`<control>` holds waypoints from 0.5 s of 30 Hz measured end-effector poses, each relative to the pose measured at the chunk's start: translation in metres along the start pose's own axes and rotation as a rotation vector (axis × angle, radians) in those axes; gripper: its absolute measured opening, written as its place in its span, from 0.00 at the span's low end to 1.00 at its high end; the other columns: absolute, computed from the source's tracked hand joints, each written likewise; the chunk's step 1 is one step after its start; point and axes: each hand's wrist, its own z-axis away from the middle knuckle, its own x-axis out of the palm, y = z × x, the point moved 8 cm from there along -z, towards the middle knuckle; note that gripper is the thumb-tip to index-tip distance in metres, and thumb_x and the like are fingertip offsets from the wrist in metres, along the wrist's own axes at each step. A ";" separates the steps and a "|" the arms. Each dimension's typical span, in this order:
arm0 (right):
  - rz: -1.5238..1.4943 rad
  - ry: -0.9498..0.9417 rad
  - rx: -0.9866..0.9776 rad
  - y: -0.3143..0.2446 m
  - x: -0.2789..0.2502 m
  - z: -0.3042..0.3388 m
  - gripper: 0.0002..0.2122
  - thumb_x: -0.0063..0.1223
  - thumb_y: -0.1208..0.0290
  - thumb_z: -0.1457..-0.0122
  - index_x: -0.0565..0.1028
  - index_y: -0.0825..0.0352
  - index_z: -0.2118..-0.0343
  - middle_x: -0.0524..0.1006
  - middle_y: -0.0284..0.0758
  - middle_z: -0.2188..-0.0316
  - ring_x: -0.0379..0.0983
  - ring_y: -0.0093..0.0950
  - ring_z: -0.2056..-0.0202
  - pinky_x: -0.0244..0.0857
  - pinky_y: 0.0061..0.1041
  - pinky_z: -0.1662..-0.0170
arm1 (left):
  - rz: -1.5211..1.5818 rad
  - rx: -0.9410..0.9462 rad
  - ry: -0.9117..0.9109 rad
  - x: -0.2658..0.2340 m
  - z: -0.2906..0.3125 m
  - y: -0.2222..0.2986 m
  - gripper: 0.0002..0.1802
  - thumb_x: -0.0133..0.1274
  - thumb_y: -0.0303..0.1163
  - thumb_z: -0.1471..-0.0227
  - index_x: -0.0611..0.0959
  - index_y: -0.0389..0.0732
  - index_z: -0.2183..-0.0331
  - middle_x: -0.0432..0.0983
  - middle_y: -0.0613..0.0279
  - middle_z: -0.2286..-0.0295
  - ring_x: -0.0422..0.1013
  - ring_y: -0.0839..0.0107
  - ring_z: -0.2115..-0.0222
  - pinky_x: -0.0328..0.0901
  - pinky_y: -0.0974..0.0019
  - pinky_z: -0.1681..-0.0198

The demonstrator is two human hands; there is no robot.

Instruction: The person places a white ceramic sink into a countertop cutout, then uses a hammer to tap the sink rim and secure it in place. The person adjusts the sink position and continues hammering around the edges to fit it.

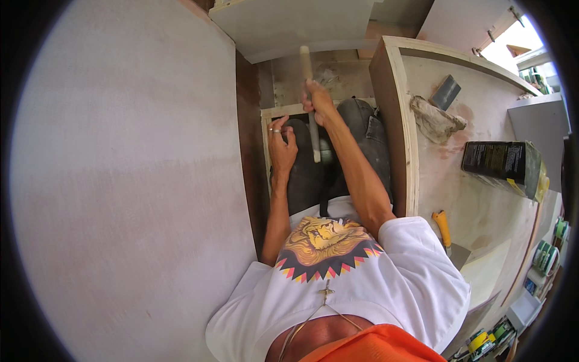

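Centrally, the right grip (320, 104) is closed round a long, pale stick (313, 136), near its middle. One end of the stick points away past the knuckles; the other reaches back toward the person, between the legs of dark trousers (365, 148). The left grip (281, 146), released, fingers loosely bent, is just beside the stick. Rightward, a cloth (435, 119) and tin (497, 164) lie on a worktop (429, 181).

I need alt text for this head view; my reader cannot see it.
A person's right hand grips a pale stick; the left hand, apparently empty, is by the left leg. At right, a can, crumpled rag and grey block rest on a panel.
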 end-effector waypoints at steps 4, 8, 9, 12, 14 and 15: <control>-0.012 0.004 0.061 -0.008 -0.001 0.000 0.10 0.44 0.61 0.29 0.70 0.63 0.57 0.69 0.29 0.76 0.58 0.16 0.82 0.50 0.16 0.82 | 0.017 -0.145 -0.099 0.002 0.003 -0.034 0.18 0.51 0.21 0.42 0.76 0.35 0.49 0.71 0.49 0.55 0.75 0.61 0.62 0.71 0.61 0.57; -0.024 -0.005 0.054 -0.005 -0.016 0.013 0.10 0.44 0.61 0.29 0.70 0.64 0.57 0.69 0.28 0.76 0.58 0.16 0.83 0.51 0.16 0.82 | -0.057 -0.152 -0.120 -0.004 0.002 -0.052 0.19 0.51 0.23 0.41 0.75 0.34 0.48 0.71 0.49 0.54 0.75 0.61 0.63 0.70 0.60 0.57; -0.034 0.006 0.034 -0.014 -0.018 0.012 0.11 0.44 0.61 0.29 0.70 0.64 0.57 0.69 0.28 0.77 0.58 0.16 0.83 0.51 0.16 0.82 | -0.070 -0.131 -0.116 -0.004 0.001 -0.052 0.18 0.52 0.23 0.41 0.75 0.35 0.48 0.72 0.49 0.55 0.75 0.61 0.63 0.70 0.60 0.57; -0.113 0.029 0.018 -0.040 -0.027 -0.001 0.12 0.45 0.60 0.29 0.70 0.65 0.55 0.68 0.28 0.77 0.57 0.15 0.83 0.51 0.15 0.83 | -0.080 -0.137 -0.124 0.002 -0.006 -0.054 0.18 0.52 0.24 0.41 0.76 0.35 0.49 0.73 0.49 0.56 0.75 0.61 0.63 0.69 0.60 0.57; -0.059 0.050 0.021 -0.040 -0.032 0.008 0.12 0.44 0.60 0.29 0.70 0.65 0.55 0.68 0.28 0.77 0.57 0.15 0.83 0.51 0.15 0.83 | -0.060 -0.237 -0.139 0.005 -0.007 -0.063 0.17 0.52 0.24 0.42 0.76 0.35 0.49 0.74 0.49 0.58 0.75 0.61 0.63 0.69 0.59 0.56; -0.029 0.056 0.023 -0.042 -0.030 0.014 0.12 0.44 0.60 0.29 0.70 0.66 0.55 0.68 0.28 0.77 0.57 0.15 0.84 0.51 0.16 0.83 | -0.088 -0.202 -0.125 0.006 -0.005 -0.067 0.17 0.52 0.23 0.42 0.77 0.35 0.50 0.74 0.49 0.58 0.75 0.61 0.63 0.69 0.59 0.55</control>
